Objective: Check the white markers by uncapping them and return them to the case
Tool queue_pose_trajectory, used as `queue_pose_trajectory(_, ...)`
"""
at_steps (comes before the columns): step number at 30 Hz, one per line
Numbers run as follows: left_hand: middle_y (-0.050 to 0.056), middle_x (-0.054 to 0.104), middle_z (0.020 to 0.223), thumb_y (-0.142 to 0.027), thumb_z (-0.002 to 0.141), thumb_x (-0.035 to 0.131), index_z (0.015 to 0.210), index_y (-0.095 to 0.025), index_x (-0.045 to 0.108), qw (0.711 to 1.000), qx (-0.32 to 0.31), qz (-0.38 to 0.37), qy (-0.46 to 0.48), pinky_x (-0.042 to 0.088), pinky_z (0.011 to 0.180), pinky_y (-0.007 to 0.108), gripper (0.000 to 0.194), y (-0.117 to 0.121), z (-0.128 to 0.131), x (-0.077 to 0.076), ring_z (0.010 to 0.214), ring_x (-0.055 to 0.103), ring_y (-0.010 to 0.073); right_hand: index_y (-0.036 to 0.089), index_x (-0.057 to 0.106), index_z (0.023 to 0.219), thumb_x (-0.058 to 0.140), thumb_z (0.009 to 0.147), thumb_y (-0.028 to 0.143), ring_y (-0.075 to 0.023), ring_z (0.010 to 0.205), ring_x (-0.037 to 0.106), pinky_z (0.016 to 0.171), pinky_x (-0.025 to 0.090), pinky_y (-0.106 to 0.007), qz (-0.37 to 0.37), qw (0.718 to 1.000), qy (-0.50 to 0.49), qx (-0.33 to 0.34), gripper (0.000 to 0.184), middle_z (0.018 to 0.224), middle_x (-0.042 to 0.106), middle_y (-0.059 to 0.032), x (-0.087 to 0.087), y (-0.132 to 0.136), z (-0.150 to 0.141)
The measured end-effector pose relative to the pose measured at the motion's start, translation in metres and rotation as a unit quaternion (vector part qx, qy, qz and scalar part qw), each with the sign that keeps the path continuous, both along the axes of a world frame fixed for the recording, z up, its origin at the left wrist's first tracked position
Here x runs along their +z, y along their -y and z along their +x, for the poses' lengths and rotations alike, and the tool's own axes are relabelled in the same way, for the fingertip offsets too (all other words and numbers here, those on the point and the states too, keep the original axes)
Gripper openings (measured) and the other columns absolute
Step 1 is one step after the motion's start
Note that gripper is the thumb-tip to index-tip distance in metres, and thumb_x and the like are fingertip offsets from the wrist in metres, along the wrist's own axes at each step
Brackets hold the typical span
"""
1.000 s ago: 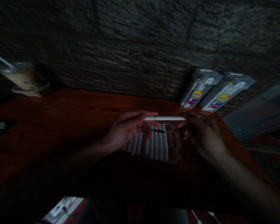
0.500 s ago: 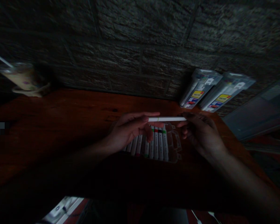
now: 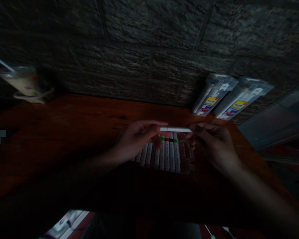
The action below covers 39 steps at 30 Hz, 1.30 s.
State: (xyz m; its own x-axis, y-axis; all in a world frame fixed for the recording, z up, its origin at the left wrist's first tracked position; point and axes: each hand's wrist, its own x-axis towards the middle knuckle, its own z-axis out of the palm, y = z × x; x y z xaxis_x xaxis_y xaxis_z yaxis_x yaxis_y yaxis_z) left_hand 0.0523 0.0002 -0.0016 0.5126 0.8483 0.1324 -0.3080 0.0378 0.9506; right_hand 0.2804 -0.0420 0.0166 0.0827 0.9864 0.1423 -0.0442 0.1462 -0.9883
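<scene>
A white marker (image 3: 176, 129) lies level between my two hands, above an open clear plastic case (image 3: 187, 167). My left hand (image 3: 137, 139) pinches its left end between thumb and fingers, the other fingers partly spread. Around the right end, the fingers of my right hand (image 3: 211, 141) are closed. In the case, several white markers (image 3: 167, 156) with green, red, black and other coloured bands lie side by side. My left hand hides the case's left part and some of the markers. The dim light blurs small details.
Two upright clear marker cases (image 3: 210, 98) with yellow and blue labels stand against the stone wall (image 3: 129, 59) at the back right. A drink cup (image 3: 22, 83) with a straw sits in a holder at the far left of the wooden table (image 3: 89, 113).
My right hand has shifted slightly left, and less of the marker shows between the hands. The marker's right end has tipped a little lower. Both hands keep hold of it.
</scene>
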Motion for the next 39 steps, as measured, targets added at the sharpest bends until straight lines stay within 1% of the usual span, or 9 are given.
queue_pose_trajectory(4,0.013,0.080,0.098,-0.029,0.091,0.071,0.116,-0.011,0.073,0.999,0.015,0.014,-0.048,0.054,0.058,0.024,0.031,0.002,0.000,0.004,0.057,0.066,0.0102,0.022,0.081,0.079,0.085,0.079,0.031,-0.0087,0.046,0.061,0.044,0.053,-0.018,0.020,0.998,0.051,0.013,0.010,0.067,0.075,-0.0001,-0.003,0.002,0.001)
queue_pose_trajectory(8,0.009,0.080,0.092,-0.027,0.091,0.071,0.111,-0.012,0.074,0.996,0.026,0.045,-0.078,0.054,0.059,0.023,0.025,0.004,0.000,0.008,0.056,0.065,0.0093,0.024,0.082,0.082,0.086,0.077,0.031,-0.0098,0.045,0.059,0.042,0.050,-0.020,0.029,0.994,0.104,0.012,0.010,0.065,0.074,0.0000,-0.003,0.003,0.001)
queue_pose_trajectory(16,0.006,0.076,0.086,-0.025,0.091,0.071,0.107,-0.012,0.070,0.993,0.022,0.070,-0.093,0.053,0.058,0.022,0.021,0.003,-0.001,0.004,0.060,0.065,0.0101,0.024,0.081,0.082,0.083,0.079,0.029,-0.0118,0.043,0.061,0.040,0.049,-0.021,0.080,0.980,0.184,0.008,0.006,0.061,0.074,0.0004,0.001,0.006,-0.005)
queue_pose_trajectory(18,0.005,0.074,0.082,-0.025,0.090,0.072,0.105,-0.012,0.070,0.993,0.021,0.067,-0.093,0.052,0.057,0.021,0.020,0.003,-0.001,0.003,0.060,0.065,0.0100,0.024,0.082,0.083,0.082,0.079,0.028,-0.0129,0.046,0.063,0.043,0.050,-0.023,0.104,0.972,0.210,0.003,0.005,0.062,0.075,0.0004,0.002,0.007,-0.005)
queue_pose_trajectory(21,0.002,0.071,0.077,-0.025,0.089,0.073,0.101,-0.012,0.069,0.993,0.022,0.065,-0.100,0.051,0.056,0.020,0.019,0.004,0.000,0.003,0.058,0.063,0.0091,0.025,0.082,0.084,0.082,0.079,0.026,-0.0157,0.056,0.070,0.050,0.056,-0.025,0.135,0.960,0.245,-0.007,0.004,0.072,0.079,-0.0008,0.001,0.008,-0.007)
queue_pose_trajectory(25,0.003,0.071,0.083,-0.028,0.087,0.075,0.098,-0.014,0.068,0.991,0.010,0.069,-0.114,0.050,0.054,0.019,0.019,0.008,0.002,0.002,0.058,0.063,0.0083,0.025,0.081,0.085,0.083,0.080,0.024,-0.0173,0.061,0.074,0.054,0.059,-0.025,0.161,0.947,0.278,-0.005,0.006,0.076,0.081,-0.0011,0.001,0.011,-0.009)
queue_pose_trajectory(30,0.001,0.068,0.076,-0.027,0.086,0.076,0.094,-0.014,0.068,0.985,0.013,0.096,-0.145,0.048,0.050,0.017,0.016,0.016,0.006,0.002,0.057,0.064,0.0095,0.025,0.080,0.086,0.082,0.082,0.027,-0.0178,0.065,0.075,0.057,0.060,-0.027,0.187,0.928,0.321,0.012,0.005,0.080,0.081,-0.0013,-0.005,0.014,-0.009)
queue_pose_trajectory(35,0.001,0.069,0.074,-0.024,0.087,0.073,0.096,-0.015,0.070,0.985,0.002,0.094,-0.145,0.049,0.050,0.018,0.013,0.020,0.007,0.005,0.056,0.065,0.0104,0.025,0.080,0.085,0.081,0.084,0.032,-0.0181,0.064,0.073,0.056,0.057,-0.028,0.197,0.917,0.346,0.018,0.008,0.078,0.080,-0.0013,-0.009,0.015,-0.006)
queue_pose_trajectory(39,0.001,0.069,0.072,-0.023,0.092,0.067,0.101,-0.014,0.070,0.985,-0.018,0.093,-0.145,0.045,0.046,0.017,0.013,0.024,0.006,0.009,0.054,0.064,0.0099,0.024,0.079,0.083,0.082,0.083,0.033,-0.0170,0.061,0.072,0.056,0.055,-0.027,0.197,0.917,0.347,0.011,0.010,0.075,0.079,-0.0015,-0.008,0.014,-0.005)
